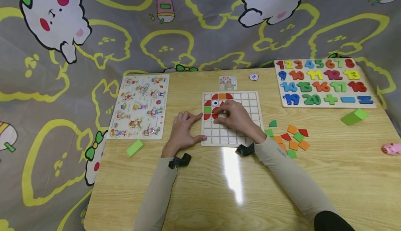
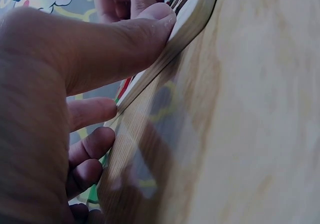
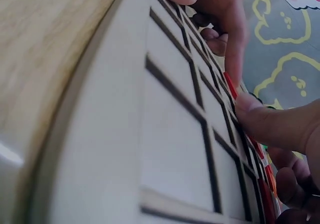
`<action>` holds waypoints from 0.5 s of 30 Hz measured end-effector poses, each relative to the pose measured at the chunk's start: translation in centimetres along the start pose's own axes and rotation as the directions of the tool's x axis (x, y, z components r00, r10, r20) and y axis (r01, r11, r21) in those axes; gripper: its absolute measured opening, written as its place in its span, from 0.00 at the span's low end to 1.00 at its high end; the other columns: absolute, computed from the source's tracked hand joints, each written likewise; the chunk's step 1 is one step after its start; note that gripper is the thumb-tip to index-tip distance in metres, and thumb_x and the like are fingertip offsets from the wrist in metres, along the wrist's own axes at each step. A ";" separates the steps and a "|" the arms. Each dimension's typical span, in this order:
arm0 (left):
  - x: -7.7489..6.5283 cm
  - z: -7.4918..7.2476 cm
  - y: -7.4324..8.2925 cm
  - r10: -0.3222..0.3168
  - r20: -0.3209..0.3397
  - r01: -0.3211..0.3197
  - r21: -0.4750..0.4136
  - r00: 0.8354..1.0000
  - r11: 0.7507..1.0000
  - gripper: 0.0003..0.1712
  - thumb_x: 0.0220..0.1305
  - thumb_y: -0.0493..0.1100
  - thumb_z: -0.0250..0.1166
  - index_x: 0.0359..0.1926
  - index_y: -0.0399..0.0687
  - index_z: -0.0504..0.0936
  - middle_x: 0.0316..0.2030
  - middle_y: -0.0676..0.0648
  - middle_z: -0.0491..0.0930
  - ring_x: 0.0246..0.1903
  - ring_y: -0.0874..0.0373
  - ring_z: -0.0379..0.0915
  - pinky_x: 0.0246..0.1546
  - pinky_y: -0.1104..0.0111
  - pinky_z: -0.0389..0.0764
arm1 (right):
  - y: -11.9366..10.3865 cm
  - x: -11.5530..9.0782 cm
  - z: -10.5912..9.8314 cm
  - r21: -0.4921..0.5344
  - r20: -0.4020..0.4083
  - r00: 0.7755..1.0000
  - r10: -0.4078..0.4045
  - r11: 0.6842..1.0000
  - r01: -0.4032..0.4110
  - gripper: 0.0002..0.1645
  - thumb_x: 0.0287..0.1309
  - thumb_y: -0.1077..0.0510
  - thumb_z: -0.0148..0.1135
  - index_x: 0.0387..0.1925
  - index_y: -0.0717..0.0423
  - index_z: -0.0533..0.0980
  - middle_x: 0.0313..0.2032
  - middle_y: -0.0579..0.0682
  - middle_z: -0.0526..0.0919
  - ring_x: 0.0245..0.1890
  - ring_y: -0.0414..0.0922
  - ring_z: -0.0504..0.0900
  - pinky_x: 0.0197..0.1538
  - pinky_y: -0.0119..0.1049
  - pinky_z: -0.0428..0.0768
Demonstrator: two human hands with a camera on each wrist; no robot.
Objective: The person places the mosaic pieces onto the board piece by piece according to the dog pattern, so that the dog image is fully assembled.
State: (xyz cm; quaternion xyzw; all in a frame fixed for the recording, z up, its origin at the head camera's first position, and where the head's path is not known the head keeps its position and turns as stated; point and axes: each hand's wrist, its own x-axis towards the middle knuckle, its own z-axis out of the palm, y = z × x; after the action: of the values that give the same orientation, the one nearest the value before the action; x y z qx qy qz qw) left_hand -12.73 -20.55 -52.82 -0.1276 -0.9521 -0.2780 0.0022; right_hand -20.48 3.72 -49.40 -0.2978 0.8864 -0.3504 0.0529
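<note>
Left hand, thumb and forefinger wide, touching grid board; right hand, fingertips beside red pieces, hold indeterminable.

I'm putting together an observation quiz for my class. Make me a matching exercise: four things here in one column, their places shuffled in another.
Column one
1. Left hand
2. Right hand
3. Small pink pig figurine
4. Round patterned white chip

Column two
A. Right of the small printed picture card
B. Over the square, pale wooden grid board
C. At the head view's right edge
D. Touching the grid board's left edge

Pairs: 1-D, 2-B, 3-C, 4-A
</note>
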 end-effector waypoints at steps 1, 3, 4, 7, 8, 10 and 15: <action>0.0 0.0 0.0 0.000 -0.002 0.000 0.001 1.000 1.000 0.52 0.44 0.74 0.70 0.71 0.65 0.68 0.48 0.51 0.69 0.45 0.55 0.58 0.48 0.61 0.59 | 0.0 0.0 0.0 0.007 0.002 1.000 -0.001 1.000 0.001 0.15 0.50 0.50 0.77 0.41 0.47 0.87 0.34 0.48 0.80 0.27 0.43 0.70 0.31 0.38 0.68; 0.0 0.0 0.0 0.002 -0.004 -0.002 0.000 1.000 1.000 0.52 0.45 0.73 0.70 0.71 0.65 0.68 0.48 0.51 0.69 0.45 0.55 0.58 0.47 0.60 0.59 | 0.0 -0.1 -0.1 0.011 0.006 1.000 0.004 1.000 -0.004 0.13 0.52 0.51 0.76 0.41 0.48 0.87 0.34 0.48 0.80 0.27 0.43 0.70 0.31 0.39 0.68; 0.0 0.0 0.0 0.003 -0.004 -0.003 0.000 1.000 1.000 0.52 0.45 0.73 0.70 0.71 0.65 0.68 0.48 0.51 0.69 0.45 0.55 0.58 0.47 0.60 0.59 | 0.0 -0.1 -0.1 0.008 0.009 1.000 0.007 1.000 -0.007 0.13 0.53 0.51 0.75 0.41 0.48 0.87 0.34 0.48 0.80 0.27 0.43 0.70 0.30 0.39 0.68; 0.1 0.1 -0.1 0.009 -0.005 -0.009 0.000 1.000 1.000 0.52 0.45 0.74 0.70 0.71 0.65 0.68 0.48 0.51 0.69 0.45 0.55 0.58 0.47 0.60 0.59 | 0.0 -0.1 -0.2 -0.010 0.012 1.000 0.018 1.000 -0.018 0.12 0.54 0.51 0.74 0.40 0.47 0.88 0.34 0.48 0.81 0.27 0.43 0.70 0.30 0.38 0.67; 0.1 0.1 -0.1 0.012 -0.006 -0.012 -0.002 1.000 1.000 0.52 0.45 0.74 0.70 0.71 0.65 0.68 0.48 0.51 0.69 0.44 0.55 0.58 0.47 0.61 0.59 | -0.1 -0.1 -0.2 -0.013 0.011 1.000 0.019 1.000 -0.019 0.11 0.54 0.51 0.74 0.40 0.47 0.88 0.35 0.47 0.81 0.28 0.42 0.71 0.31 0.38 0.68; 0.0 0.1 -0.1 0.016 -0.012 -0.016 -0.004 1.000 1.000 0.52 0.44 0.74 0.70 0.71 0.65 0.69 0.48 0.51 0.69 0.44 0.55 0.58 0.47 0.61 0.59 | -0.1 -0.1 -0.3 -0.021 0.007 1.000 0.020 1.000 -0.019 0.11 0.53 0.51 0.75 0.39 0.46 0.88 0.35 0.46 0.82 0.28 0.42 0.71 0.31 0.38 0.68; 0.0 0.1 -0.1 0.020 -0.020 -0.021 -0.016 1.000 1.000 0.52 0.43 0.74 0.71 0.71 0.65 0.69 0.48 0.50 0.69 0.44 0.55 0.58 0.46 0.60 0.58 | -0.3 0.0 -0.4 -0.037 -0.005 1.000 0.021 0.999 -0.021 0.10 0.51 0.50 0.76 0.37 0.46 0.89 0.33 0.45 0.81 0.28 0.42 0.71 0.31 0.39 0.68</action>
State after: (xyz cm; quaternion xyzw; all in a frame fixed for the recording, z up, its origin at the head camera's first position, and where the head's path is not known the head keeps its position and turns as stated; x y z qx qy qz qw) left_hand -12.77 -20.59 -52.97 -0.1346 -0.9483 -0.2870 0.0132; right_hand -20.40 3.78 -48.93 -0.2886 0.8959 -0.3342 0.0490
